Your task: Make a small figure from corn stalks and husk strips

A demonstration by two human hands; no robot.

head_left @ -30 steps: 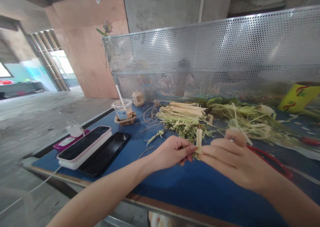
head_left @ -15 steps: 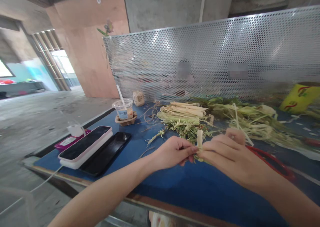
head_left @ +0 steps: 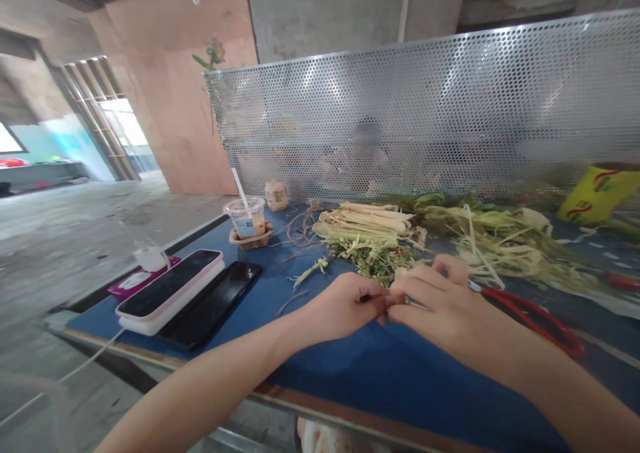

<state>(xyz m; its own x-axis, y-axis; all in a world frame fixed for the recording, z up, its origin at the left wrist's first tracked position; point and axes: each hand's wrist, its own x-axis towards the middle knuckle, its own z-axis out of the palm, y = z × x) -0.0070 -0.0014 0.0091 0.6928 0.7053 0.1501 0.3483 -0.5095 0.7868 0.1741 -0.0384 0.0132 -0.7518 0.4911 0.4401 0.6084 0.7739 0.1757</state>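
My left hand (head_left: pixel 347 308) and my right hand (head_left: pixel 434 306) meet above the blue table, fingers pinched together. Between them is a pale corn husk strip (head_left: pixel 401 273), mostly hidden by the fingers; only a bit of it shows above the right fingertips. Just behind the hands lies a heap of small green husk bundles (head_left: pixel 373 256). Beyond that heap is a stack of flat, pale husk pieces (head_left: pixel 373 220). Red-handled scissors (head_left: pixel 535 316) rest beside my right hand, partly covered by it.
Loose corn husks (head_left: pixel 505 240) spread over the right side, near a yellow roll (head_left: pixel 597 196). At left are a phone in a pale case (head_left: pixel 173 283), a black phone (head_left: pixel 213 306) and a drink cup (head_left: pixel 246 221). A perforated metal screen (head_left: pixel 400 120) stands behind the table.
The upright end of the husk strip has been folded down behind my right fingers. My right hand has shifted slightly left and up, showing more of the scissors.
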